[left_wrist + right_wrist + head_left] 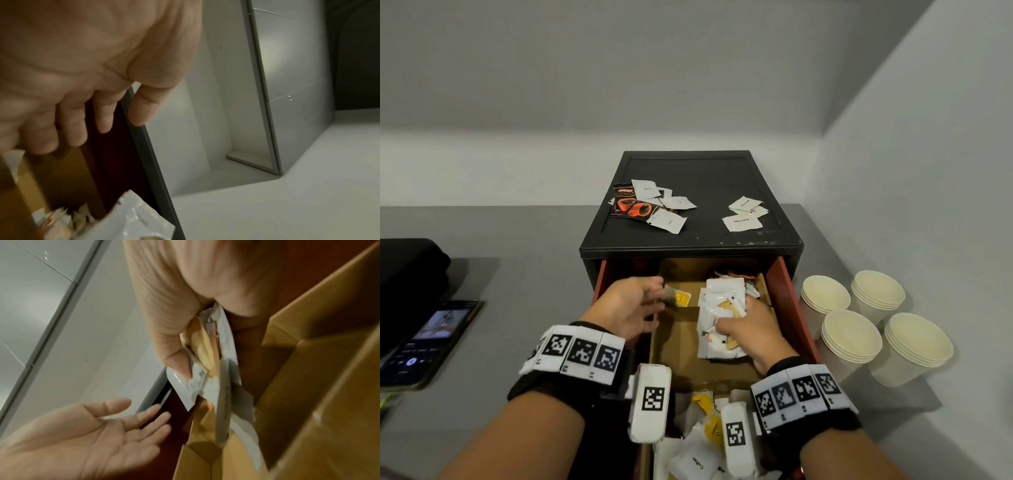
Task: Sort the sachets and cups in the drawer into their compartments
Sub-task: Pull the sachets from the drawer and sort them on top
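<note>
The red drawer is pulled out, with brown cardboard dividers inside. My right hand grips a bundle of white and yellow sachets in the middle right compartment; the right wrist view shows its thumb pinching the sachet bundle. My left hand hovers over the drawer's left side, palm open and empty, its fingers relaxed. A yellow sachet lies just past its fingertips. More sachets fill the front compartment. Four stacks of paper cups stand on the counter to the right.
On the black cabinet top lie two groups of sachets: a left group and a right group. A phone and a black bag sit on the grey counter at left. A wall stands close on the right.
</note>
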`<state>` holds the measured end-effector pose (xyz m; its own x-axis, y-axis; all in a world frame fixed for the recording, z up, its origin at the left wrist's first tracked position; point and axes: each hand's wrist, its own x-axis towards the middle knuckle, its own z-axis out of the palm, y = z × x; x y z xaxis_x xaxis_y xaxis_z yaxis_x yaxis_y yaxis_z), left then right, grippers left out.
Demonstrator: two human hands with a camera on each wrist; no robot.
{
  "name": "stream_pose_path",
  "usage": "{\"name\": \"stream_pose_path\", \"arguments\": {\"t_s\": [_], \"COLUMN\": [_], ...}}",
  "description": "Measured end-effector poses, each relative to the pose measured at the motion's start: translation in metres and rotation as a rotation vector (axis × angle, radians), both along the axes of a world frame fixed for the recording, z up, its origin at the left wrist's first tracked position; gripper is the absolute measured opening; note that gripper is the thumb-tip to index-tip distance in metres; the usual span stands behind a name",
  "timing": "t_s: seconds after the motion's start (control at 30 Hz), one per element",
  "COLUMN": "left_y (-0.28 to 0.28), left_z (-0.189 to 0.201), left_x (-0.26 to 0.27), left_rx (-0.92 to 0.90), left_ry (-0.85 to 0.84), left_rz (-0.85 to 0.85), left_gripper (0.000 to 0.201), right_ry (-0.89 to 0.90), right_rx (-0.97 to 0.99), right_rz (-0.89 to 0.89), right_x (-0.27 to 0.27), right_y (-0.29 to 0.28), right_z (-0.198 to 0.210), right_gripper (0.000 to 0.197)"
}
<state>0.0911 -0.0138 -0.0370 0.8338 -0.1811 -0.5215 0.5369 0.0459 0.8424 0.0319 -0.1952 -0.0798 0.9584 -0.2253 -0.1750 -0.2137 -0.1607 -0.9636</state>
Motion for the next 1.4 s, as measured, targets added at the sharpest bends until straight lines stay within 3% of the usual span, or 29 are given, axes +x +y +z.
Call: {"name": "stream_pose_path", "arguments": {"t_s": [0.2,0.33,0.4,0.5,0.6,0.8,1.17,1.4], "left_y": [-0.005,-0.015,-0.016,-0.015,-0.015,-0.021,-0.024,-0.026], "left_z": [-0.004,-0.010,-0.012,-0.019,-0.025,-0.034,-0.034,-0.035], "left_x": [-0.013,-0.028,-0.034,-0.038,-0.040,-0.043,-0.045,-0.046], "left_rx": [0.089,-0.070,-0.162,-0.268,-0.252,-0.195,-0.286,-0.331], "left_ry": [0.008,0.044,0.059,0.016,-0.039,-0.127,-0.165,-0.109], "left_rz": [-0.099,-0.349,-0.394,-0.391,-0.374,-0.263,-0.190,-0.173], "left_gripper": [0.027,0.038,0.044,0.047,0.059,0.038,0.028,0.025], "right_ry": [-0.061,-0.012,0.025,0.041,0.036,0.048,-0.003,-0.009], "right_rx": [0.203,0.340,0.388,0.321,0.202,0.198,0.310,0.203], "right_rz": [0.003,0.125,0.181,0.247,0.311,0.369,0.355,0.439], "right_x": [-0.002,-0.002,-0.002,-0.004,-0.006,-0.007,-0.007,-0.009], "right_y": [-0.005,0.003,0.009,0.013,0.015,0.021,0.014,0.021], "right_z": [0.013,0.014,0.012,0.009,0.009,0.008,0.011,0.012], "right_gripper": [0.041,0.044,0.050,0.046,0.038,0.055,0.062,0.071]}}
